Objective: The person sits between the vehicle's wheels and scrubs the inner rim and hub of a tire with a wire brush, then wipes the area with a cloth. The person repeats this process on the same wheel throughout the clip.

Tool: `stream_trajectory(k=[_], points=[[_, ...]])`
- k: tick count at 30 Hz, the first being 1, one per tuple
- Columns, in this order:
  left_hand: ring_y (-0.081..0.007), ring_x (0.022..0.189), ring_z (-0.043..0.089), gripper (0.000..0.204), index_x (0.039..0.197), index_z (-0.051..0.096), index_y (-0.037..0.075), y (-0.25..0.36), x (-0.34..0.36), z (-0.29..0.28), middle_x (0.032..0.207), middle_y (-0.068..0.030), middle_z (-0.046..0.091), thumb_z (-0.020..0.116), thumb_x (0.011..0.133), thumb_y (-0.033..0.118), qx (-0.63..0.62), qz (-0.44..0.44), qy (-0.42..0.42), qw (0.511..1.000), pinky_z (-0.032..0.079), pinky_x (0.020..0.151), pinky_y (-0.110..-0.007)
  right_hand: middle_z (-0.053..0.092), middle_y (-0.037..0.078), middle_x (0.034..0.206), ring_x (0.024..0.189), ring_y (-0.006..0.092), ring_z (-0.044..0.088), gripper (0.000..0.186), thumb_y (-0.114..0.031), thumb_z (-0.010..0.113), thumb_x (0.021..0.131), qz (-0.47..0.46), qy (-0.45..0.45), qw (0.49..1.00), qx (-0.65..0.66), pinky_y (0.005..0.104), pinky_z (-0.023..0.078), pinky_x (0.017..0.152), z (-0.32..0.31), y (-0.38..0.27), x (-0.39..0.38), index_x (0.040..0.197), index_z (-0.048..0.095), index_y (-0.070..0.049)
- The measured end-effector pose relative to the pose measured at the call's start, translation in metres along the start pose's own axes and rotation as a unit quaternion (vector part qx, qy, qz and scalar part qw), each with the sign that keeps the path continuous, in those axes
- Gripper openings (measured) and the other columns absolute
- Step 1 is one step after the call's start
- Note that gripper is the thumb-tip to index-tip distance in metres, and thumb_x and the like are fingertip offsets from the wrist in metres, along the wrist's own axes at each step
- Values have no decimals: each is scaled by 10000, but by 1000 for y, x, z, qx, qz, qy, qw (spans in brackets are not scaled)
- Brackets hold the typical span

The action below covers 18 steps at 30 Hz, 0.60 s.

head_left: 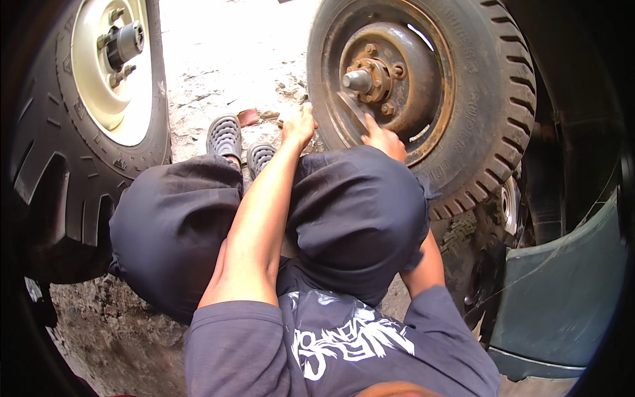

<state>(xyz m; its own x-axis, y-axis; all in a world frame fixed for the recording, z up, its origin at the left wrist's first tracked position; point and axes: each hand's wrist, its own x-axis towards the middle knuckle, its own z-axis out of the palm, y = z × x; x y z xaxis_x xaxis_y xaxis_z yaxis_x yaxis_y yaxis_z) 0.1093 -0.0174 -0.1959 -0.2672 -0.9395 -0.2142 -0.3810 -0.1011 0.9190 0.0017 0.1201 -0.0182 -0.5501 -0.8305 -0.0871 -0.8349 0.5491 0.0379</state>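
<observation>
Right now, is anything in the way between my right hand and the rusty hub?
Nothing visible blocks your right hand from the rusty hub. The flat metal bar at that hand slants up toward the hub's left side, and your left hand is off by the tyre's left edge.

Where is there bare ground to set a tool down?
The most open patch is the bright ground beyond the grey shoes, between the cream-rimmed tyre and the rusty-rimmed tyre, though glare hides detail. Nearer in is crowded: a reddish piece beside the shoes, the left hand by the second tyre's edge, the right hand at its rim.
</observation>
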Motion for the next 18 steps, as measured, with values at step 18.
stream_trajectory(k=[18], points=[[-131, 503, 477, 691, 781, 722, 47, -16, 16, -6, 598, -14, 568, 372, 1071, 568, -160, -135, 6, 978, 385, 487, -309, 724, 214, 1097, 1035, 447, 692, 588, -310, 651, 957, -75, 16, 996, 46, 539, 535, 905, -13, 39, -35, 1519, 494, -235]])
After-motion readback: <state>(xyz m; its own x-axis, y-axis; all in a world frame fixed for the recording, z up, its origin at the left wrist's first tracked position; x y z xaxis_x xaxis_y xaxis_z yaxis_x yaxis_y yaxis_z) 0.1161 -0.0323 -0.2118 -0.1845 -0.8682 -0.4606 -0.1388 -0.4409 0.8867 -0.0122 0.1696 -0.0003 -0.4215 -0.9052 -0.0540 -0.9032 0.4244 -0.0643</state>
